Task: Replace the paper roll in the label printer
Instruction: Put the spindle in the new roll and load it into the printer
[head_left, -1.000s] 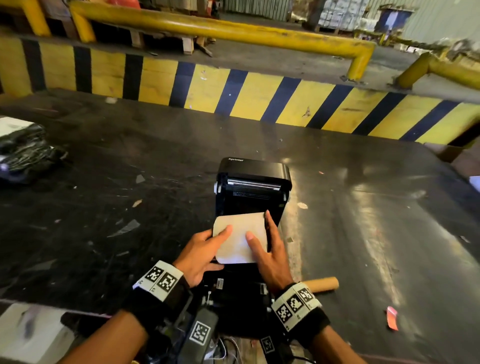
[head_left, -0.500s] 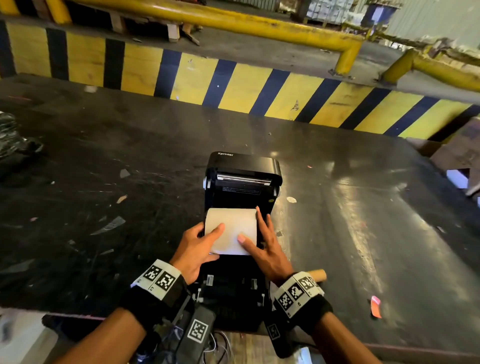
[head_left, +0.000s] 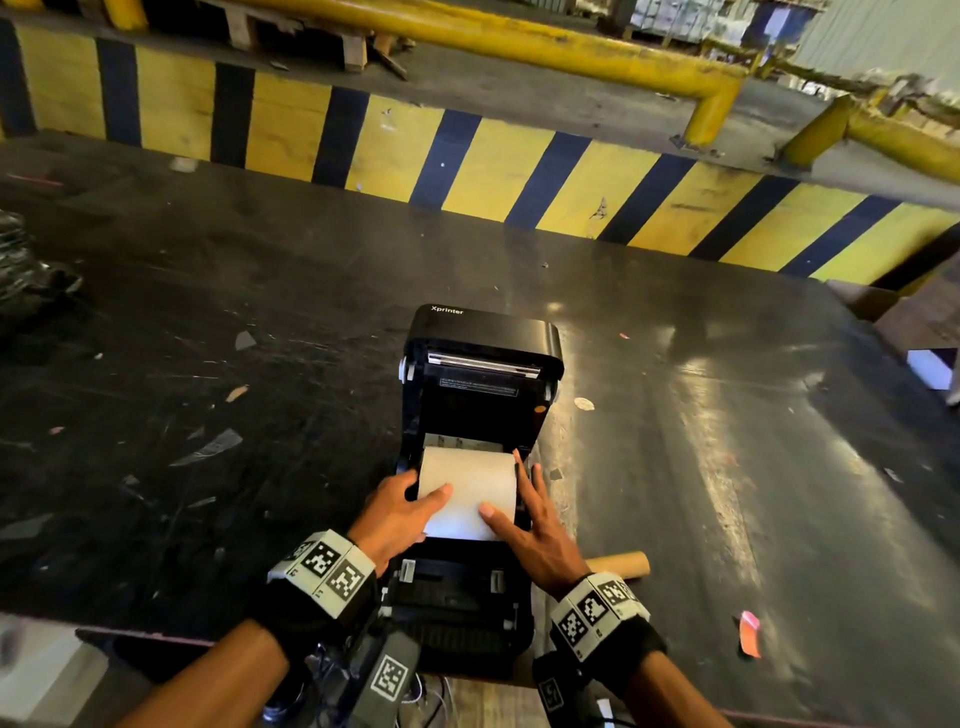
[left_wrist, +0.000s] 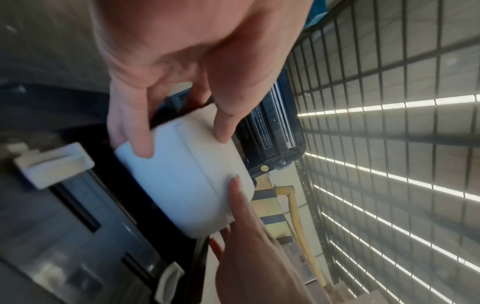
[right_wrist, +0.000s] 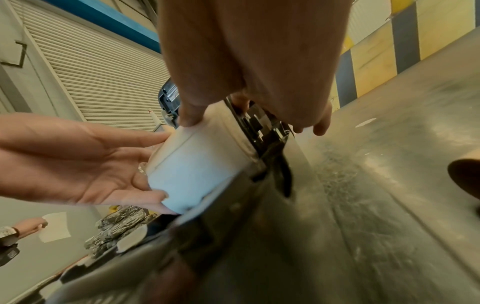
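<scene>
A black label printer (head_left: 483, 332) stands on the dark table (head_left: 727, 415) with its lid raised away from me. A white paper roll (head_left: 467, 488) lies across its open bay. My left hand (head_left: 415, 499) grips the roll's left end, thumb on top. My right hand (head_left: 511, 499) holds the right end, thumb on the paper and fingers down beside the bay wall. The left wrist view shows the roll (left_wrist: 187, 185) low between the black side walls, under my left hand (left_wrist: 182, 144). In the right wrist view the roll (right_wrist: 192, 170) sits between both hands.
An empty cardboard core (head_left: 621, 564) lies just right of the printer. An orange scrap (head_left: 748, 634) is near the front right edge. A black plastic bundle (head_left: 26, 280) sits far left. A yellow-and-black striped barrier (head_left: 467, 166) closes the far side. Paper scraps litter the left.
Both hands have brought the roll down from in front of the raised lid into the bay. My view has tilted, so the printer sits lower in frame.
</scene>
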